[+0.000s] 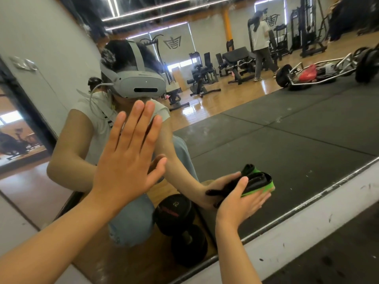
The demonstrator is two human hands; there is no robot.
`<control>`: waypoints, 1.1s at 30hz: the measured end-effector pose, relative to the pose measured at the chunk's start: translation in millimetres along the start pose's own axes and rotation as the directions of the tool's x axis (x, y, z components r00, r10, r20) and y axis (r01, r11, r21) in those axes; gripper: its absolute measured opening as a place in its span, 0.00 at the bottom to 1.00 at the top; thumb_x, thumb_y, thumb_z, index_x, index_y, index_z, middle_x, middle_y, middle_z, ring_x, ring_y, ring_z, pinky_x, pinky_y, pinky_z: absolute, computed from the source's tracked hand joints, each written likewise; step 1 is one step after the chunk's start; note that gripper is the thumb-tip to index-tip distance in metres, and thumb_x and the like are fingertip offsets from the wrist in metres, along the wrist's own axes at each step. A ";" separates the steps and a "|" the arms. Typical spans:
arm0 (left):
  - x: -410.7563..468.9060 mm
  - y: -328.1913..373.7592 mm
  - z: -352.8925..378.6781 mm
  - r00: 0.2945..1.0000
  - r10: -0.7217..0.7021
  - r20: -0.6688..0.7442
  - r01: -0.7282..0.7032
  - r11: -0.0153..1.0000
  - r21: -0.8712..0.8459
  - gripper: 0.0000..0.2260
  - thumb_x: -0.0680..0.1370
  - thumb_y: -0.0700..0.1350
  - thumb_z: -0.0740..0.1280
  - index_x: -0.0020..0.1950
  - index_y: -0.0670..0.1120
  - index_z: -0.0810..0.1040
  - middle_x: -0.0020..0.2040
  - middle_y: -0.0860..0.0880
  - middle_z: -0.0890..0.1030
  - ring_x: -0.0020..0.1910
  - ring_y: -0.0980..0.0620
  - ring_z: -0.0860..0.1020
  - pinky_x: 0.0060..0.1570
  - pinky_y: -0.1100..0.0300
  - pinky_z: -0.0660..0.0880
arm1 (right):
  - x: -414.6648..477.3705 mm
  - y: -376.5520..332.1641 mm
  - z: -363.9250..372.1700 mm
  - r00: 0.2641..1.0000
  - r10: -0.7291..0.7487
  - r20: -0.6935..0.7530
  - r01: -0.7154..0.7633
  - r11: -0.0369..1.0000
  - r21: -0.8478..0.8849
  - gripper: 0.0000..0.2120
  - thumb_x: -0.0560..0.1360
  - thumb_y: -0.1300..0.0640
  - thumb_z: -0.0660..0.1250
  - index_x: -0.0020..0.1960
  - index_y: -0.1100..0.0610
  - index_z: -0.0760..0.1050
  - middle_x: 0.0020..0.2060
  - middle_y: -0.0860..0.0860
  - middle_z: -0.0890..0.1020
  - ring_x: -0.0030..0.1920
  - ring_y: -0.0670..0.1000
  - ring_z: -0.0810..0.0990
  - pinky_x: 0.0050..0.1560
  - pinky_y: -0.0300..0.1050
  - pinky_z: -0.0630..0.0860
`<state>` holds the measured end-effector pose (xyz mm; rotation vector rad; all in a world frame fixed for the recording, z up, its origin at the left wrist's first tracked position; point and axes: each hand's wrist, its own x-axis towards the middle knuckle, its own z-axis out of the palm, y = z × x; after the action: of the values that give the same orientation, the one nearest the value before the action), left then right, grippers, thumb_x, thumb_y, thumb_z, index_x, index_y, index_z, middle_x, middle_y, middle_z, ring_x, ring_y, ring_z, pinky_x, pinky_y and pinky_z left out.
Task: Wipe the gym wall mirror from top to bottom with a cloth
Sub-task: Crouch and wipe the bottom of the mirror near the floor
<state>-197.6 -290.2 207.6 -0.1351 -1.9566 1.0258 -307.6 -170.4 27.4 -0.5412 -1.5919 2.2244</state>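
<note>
The wall mirror point(287, 140) fills most of the head view and reflects the gym and me crouching. My left hand point(129, 158) lies flat on the glass with straight fingers spread. Lower right, near the mirror's bottom edge, my right hand point(242, 199) presses a folded black and green cloth point(258, 181) against the glass with straight fingers and thumb. The cloth's reflection merges with it in the glass.
A white wall strip point(297, 232) runs below the mirror's metal bottom frame. Black floor matting point(338, 259) lies at lower right. A black dumbbell point(180, 228) shows in the reflection by my knees. Reflected gym machines, a loaded bar and a walking person appear far behind.
</note>
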 end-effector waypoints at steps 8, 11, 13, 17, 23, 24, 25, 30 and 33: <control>-1.0 -0.4 0.4 1.000 0.006 0.002 -0.006 1.000 0.006 0.31 0.83 0.54 0.54 0.80 0.35 0.56 0.80 0.35 0.55 0.79 0.37 0.54 0.79 0.44 0.49 | 12.2 61.3 -28.3 0.971 0.223 -0.082 -0.231 0.968 -0.103 0.31 0.83 0.46 0.56 0.81 0.56 0.49 0.79 0.55 0.56 0.79 0.56 0.53 0.79 0.54 0.46; -0.9 -0.4 -0.7 1.000 0.004 -0.001 -0.004 1.000 -0.013 0.31 0.83 0.54 0.54 0.80 0.35 0.56 0.80 0.35 0.56 0.79 0.37 0.54 0.79 0.43 0.50 | 15.6 65.2 -30.1 0.930 0.342 -0.132 -0.354 0.932 -0.080 0.31 0.83 0.45 0.55 0.81 0.56 0.51 0.79 0.55 0.58 0.79 0.55 0.55 0.79 0.54 0.46; -0.6 -0.5 -0.6 1.000 0.003 -0.003 -0.003 1.000 -0.009 0.31 0.82 0.53 0.55 0.80 0.35 0.57 0.79 0.34 0.57 0.79 0.37 0.55 0.78 0.43 0.51 | 24.6 50.9 -22.0 0.937 0.317 -0.148 -0.323 0.946 -0.018 0.34 0.81 0.41 0.55 0.81 0.55 0.50 0.79 0.55 0.57 0.79 0.56 0.54 0.78 0.58 0.50; 0.0 0.4 -0.3 1.000 0.000 -0.012 0.000 1.000 -0.014 0.31 0.82 0.53 0.56 0.79 0.35 0.57 0.79 0.34 0.57 0.78 0.37 0.55 0.78 0.43 0.51 | 56.1 -11.4 -2.8 0.997 -0.047 -0.056 0.048 0.999 0.023 0.37 0.76 0.40 0.50 0.80 0.57 0.50 0.80 0.54 0.52 0.80 0.54 0.48 0.77 0.53 0.44; -1.3 -0.4 0.4 1.000 0.000 -0.017 -0.001 0.999 -0.049 0.32 0.81 0.53 0.55 0.80 0.35 0.56 0.80 0.35 0.56 0.79 0.37 0.54 0.78 0.43 0.50 | 76.8 16.9 -25.1 0.978 -0.204 0.043 0.206 0.976 -0.069 0.37 0.76 0.45 0.51 0.80 0.60 0.48 0.80 0.56 0.53 0.80 0.54 0.50 0.78 0.50 0.45; -0.8 -0.5 1.2 1.000 0.005 -0.016 -0.006 0.999 -0.048 0.32 0.82 0.53 0.55 0.80 0.36 0.55 0.80 0.35 0.55 0.79 0.37 0.54 0.78 0.43 0.50 | 79.5 35.0 -32.8 0.991 -0.128 0.044 0.132 0.986 -0.101 0.36 0.77 0.45 0.52 0.80 0.60 0.49 0.79 0.57 0.55 0.79 0.57 0.53 0.78 0.53 0.48; -0.6 -1.1 2.6 1.000 0.008 -0.014 -0.009 0.999 -0.037 0.32 0.82 0.54 0.55 0.80 0.36 0.54 0.80 0.35 0.55 0.79 0.37 0.53 0.78 0.43 0.49 | 81.3 51.6 -40.6 0.999 -0.030 0.036 0.035 0.991 -0.129 0.35 0.79 0.45 0.53 0.80 0.59 0.49 0.79 0.58 0.57 0.78 0.60 0.56 0.77 0.57 0.52; -2.3 -0.6 1.7 1.000 0.005 -0.002 -0.005 1.000 0.008 0.32 0.82 0.54 0.53 0.81 0.36 0.53 0.80 0.35 0.54 0.80 0.37 0.53 0.79 0.44 0.47 | 84.8 42.0 -50.2 0.990 0.123 0.065 -0.116 0.988 -0.106 0.29 0.84 0.51 0.54 0.81 0.60 0.48 0.79 0.59 0.53 0.79 0.60 0.53 0.77 0.56 0.52; -0.4 -1.2 0.7 1.000 0.021 0.018 -0.022 1.000 0.018 0.32 0.82 0.54 0.54 0.80 0.35 0.54 0.80 0.34 0.55 0.80 0.37 0.53 0.79 0.44 0.47 | 85.0 -16.9 -28.0 0.983 -0.078 0.166 0.089 0.994 -0.058 0.28 0.85 0.53 0.52 0.80 0.60 0.44 0.80 0.55 0.44 0.80 0.53 0.42 0.77 0.47 0.41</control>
<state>-197.5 -291.6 208.1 -0.1378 -1.9655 1.0617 -366.2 -100.7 26.5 -0.3087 -1.7392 2.2102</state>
